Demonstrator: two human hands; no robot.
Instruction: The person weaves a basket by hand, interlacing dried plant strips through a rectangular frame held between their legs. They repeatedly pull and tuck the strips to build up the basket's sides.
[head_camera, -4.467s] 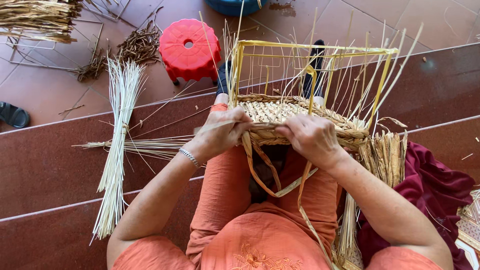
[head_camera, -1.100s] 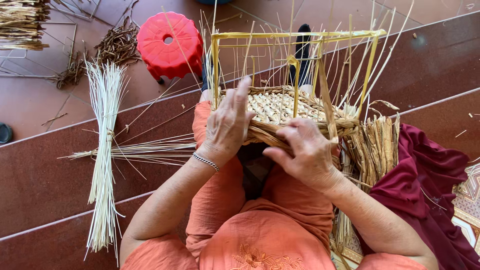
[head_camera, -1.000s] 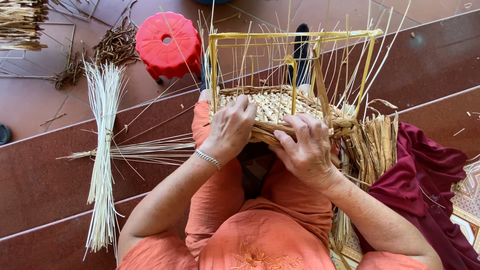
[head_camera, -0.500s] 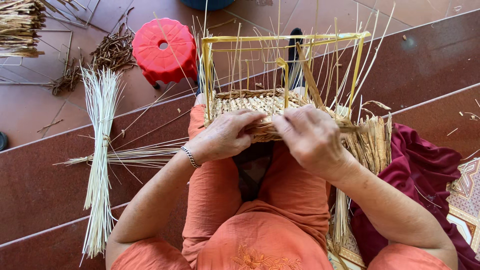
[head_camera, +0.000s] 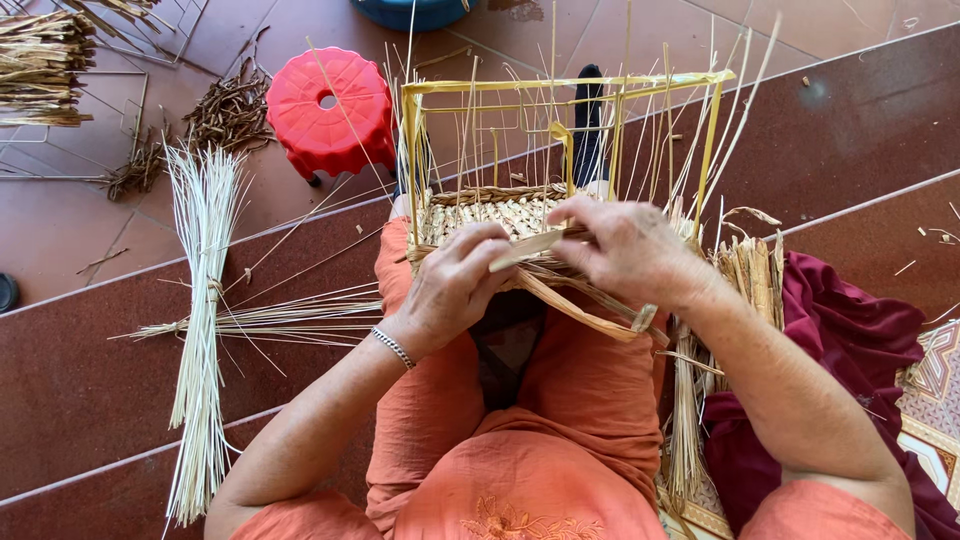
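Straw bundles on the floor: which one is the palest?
The long upright bundle left of the left hand: nearly white, while the top-left pile is brownish.

You are looking down at a home craft spot, a tiled porch floor used for basket weaving. Across the frame run dark red steps (head_camera: 850, 140). At the left lies a tied bundle of pale reeds (head_camera: 200, 320), at the upper left a heap of dry straw (head_camera: 40, 60), and near the top a red plastic stool (head_camera: 328, 110).
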